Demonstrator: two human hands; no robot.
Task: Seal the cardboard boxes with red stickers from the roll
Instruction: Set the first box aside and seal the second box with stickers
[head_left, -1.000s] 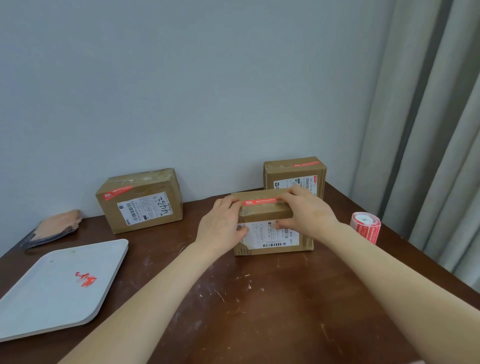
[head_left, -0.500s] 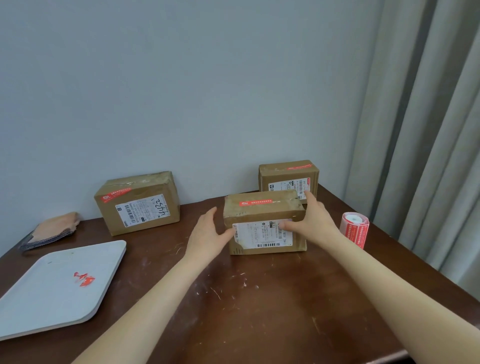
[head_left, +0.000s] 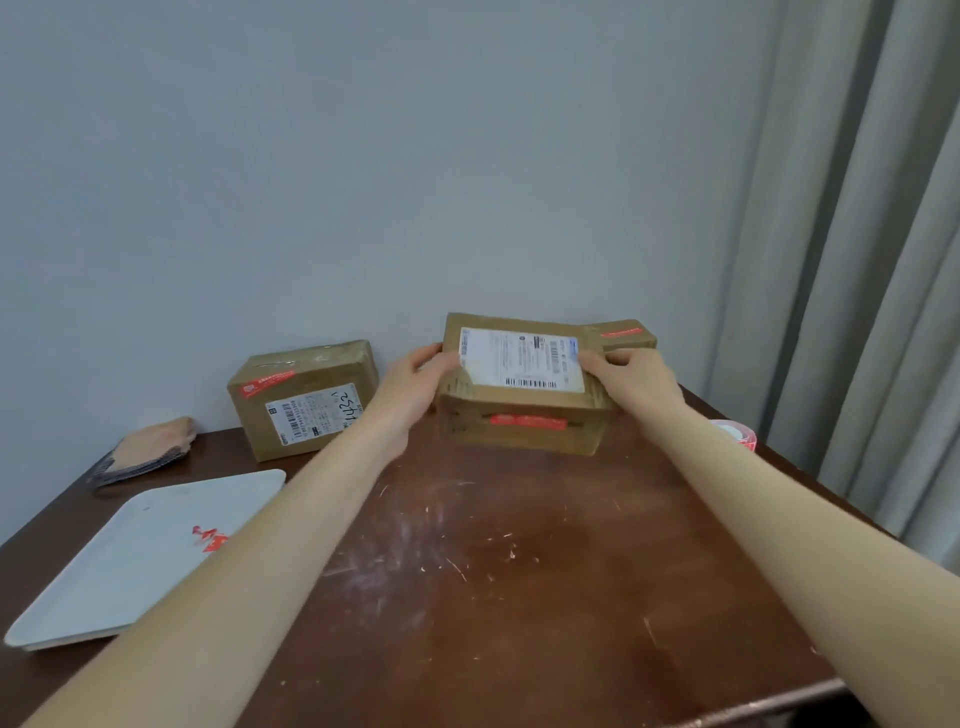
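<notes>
Both hands hold the brown cardboard box with the white shipping label (head_left: 522, 384) at the far middle of the dark brown wooden desk (head_left: 519, 571). The left hand (head_left: 415, 384) wraps its left end and the right hand (head_left: 631, 382) clasps its right end, fingers curled against the cardboard. The box is tipped so that the labelled face looks up and toward the camera, and a red strip sticker (head_left: 527, 421) shows on the face now turned to the near side; whether its lower edge touches the desk is hard to tell through the blur.

Judging by what shows, this box has one sticker, and the tilt suggests another face is being brought round for sealing or checking. The second brown cardboard box with handwritten numbers (head_left: 304, 397), at the far left by the wall, carries a red sticker on its top. A third brown cardboard box (head_left: 623, 335), just behind the held one, also shows a red sticker on top. The roll of red stickers (head_left: 737, 434) sits near the right edge, partly hidden by the right forearm. A white rectangular tray (head_left: 104, 582) with red scraps (head_left: 210, 538) lies at the near left.

All three boxes seem to bear at least one sticker; hidden faces may remain.
</notes>
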